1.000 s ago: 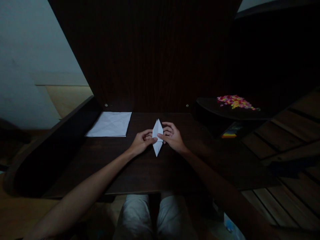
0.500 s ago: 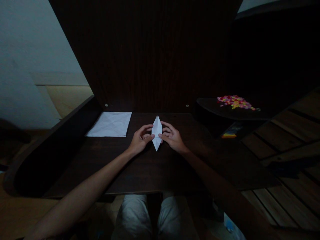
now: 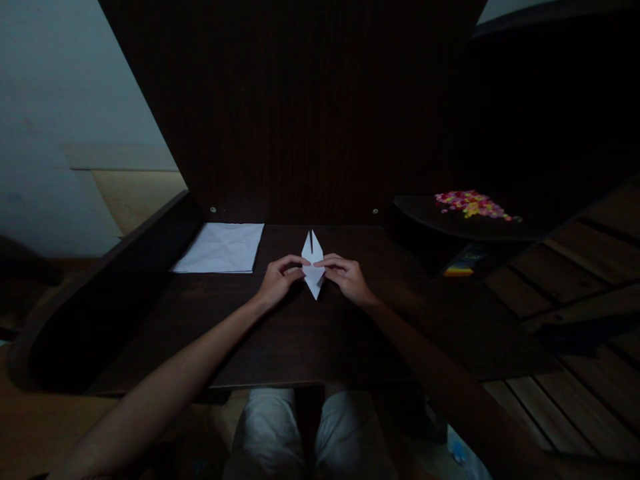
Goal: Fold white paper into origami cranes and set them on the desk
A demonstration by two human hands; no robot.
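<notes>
A white folded paper, shaped like a long diamond, is held over the middle of the dark desk. Its far end splits into two narrow points; its near end tapers to one tip. My left hand pinches the left edge, the index finger lying on the upper face. On the opposite edge my right hand grips in the same way, with fingertips close to those of the left. The undersides of the paper and the fingers beneath it are hidden.
A stack of creased white paper sheets lies at the back left, beside the raised side panel. On a rounded shelf to the right sits a heap of small colourful pieces. A tall dark board closes off the back.
The folded paper now shows another face, with a slit between its two far points. My fingers have shifted from thumbs on top to index fingers on top.
</notes>
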